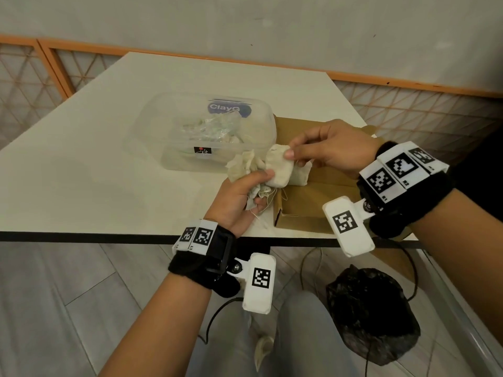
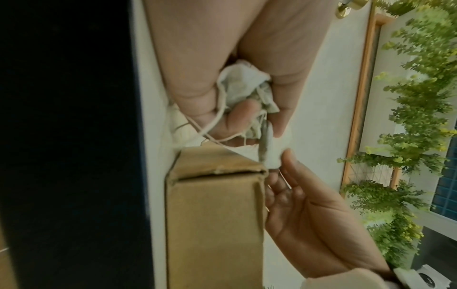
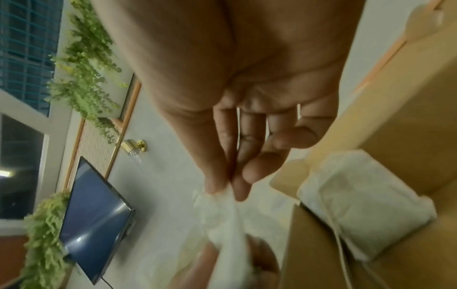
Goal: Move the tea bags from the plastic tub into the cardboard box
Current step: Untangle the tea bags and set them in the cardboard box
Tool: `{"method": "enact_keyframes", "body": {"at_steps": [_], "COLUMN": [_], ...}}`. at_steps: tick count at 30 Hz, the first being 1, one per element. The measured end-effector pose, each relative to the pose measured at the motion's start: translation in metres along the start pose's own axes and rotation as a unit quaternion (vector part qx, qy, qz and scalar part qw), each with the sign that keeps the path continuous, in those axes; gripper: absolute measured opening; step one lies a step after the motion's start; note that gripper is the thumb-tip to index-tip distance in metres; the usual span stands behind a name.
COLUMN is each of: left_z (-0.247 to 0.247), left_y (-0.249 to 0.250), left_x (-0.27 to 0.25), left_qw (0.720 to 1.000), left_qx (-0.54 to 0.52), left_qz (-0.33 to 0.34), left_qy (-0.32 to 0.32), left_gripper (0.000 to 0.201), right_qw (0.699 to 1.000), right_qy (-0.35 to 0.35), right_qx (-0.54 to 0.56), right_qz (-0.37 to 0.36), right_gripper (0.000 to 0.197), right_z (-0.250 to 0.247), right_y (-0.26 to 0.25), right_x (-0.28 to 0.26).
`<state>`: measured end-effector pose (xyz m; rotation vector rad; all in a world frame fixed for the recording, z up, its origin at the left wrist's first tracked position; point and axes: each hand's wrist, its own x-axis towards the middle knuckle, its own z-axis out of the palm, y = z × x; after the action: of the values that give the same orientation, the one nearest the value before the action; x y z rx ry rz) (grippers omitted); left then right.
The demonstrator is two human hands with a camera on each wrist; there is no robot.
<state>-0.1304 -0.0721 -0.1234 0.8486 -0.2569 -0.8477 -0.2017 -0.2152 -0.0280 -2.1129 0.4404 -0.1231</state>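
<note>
Three views, one moment.
Head: left hand (image 1: 239,197) clutches a crumpled bunch of tea bags (image 1: 245,165) over the desk (image 1: 81,159), just left of the cardboard box (image 1: 304,210); right hand (image 1: 326,151) pinches one pale tea bag (image 1: 279,170) at its top edge. More bags remain in the plastic tub (image 1: 201,131), far left of the box.
Left wrist: fingers (image 2: 239,115) curled round the bunch, strings trailing.
Right wrist: thumb and fingers (image 3: 220,176) nipped narrow on paper; one bag already lies in the box.
Handling: light, soft, tear-prone; strings likely tangle, so grip the body.
</note>
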Motion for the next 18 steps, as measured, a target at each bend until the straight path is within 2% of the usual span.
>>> {"method": "enact_keyframes", "body": {"at_steps": [5,9,12,18], "left_z": [0.000,-0.001,-0.002,-0.001], "left_y": [0.002,0.002,0.001,0.000], "left_x": [-0.001,0.000,0.000,0.001], "left_qw": [0.999,0.999,0.999,0.999], "left_qx": [-0.034,-0.043,-0.039,-0.039], "left_qz": [-0.012,-0.009,-0.007,-0.008], "left_qy": [0.015,0.013,0.016,0.024], "left_gripper": [0.019,0.024,0.025,0.023], "right_qw": [0.995,0.968,0.965,0.951], "right_qy": [0.035,0.052,0.033,-0.013], "right_qx": [-0.096,-0.241,-0.251,-0.302], "right_qz": [0.011,0.039,0.073,0.066], "right_gripper": [0.009,0.011,0.012,0.015], "right_z": [-0.023,-0.037,-0.045,-0.053], "right_y": [0.007,0.025,0.034,0.033], "right_x": [0.000,0.000,-0.004,-0.006]}}
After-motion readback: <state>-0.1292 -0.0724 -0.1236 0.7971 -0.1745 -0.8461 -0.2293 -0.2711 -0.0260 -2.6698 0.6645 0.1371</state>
